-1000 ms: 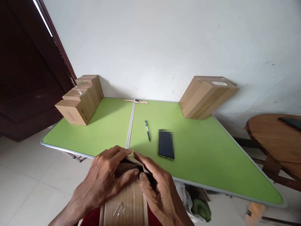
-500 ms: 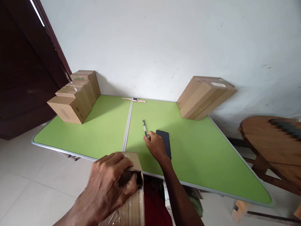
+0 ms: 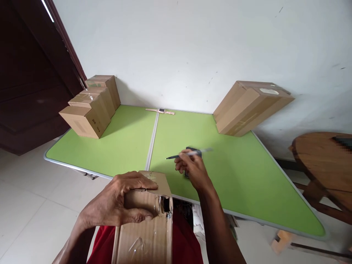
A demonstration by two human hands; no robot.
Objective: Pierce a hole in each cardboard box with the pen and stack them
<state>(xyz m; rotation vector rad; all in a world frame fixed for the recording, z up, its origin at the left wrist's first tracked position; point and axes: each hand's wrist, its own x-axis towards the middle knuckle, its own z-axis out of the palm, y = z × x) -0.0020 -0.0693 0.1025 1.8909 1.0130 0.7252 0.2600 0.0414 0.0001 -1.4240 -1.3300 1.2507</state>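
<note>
My left hand (image 3: 121, 201) grips the top end of a taped cardboard box (image 3: 145, 238) at the table's near edge, thumb on one face and fingers over another. A dark torn hole shows at the box's corner. My right hand (image 3: 194, 168) holds a pen (image 3: 173, 157) between thumb and fingers, its dark end pointing left and its pale end blurred. Beneath that hand lies a dark phone (image 3: 187, 172) on the green table (image 3: 233, 179), mostly covered by the hand.
Several cardboard boxes (image 3: 82, 119) stand in a row at the table's left. Another cardboard box (image 3: 239, 110) leans at the back right by the wall. A pink-strapped watch (image 3: 161, 110) lies at the back edge. A wooden stool (image 3: 319, 161) stands at the right.
My right hand has picked the pen up from the table and moved right, over the phone. My left hand has spread further over the box end, and the view has shifted slightly.
</note>
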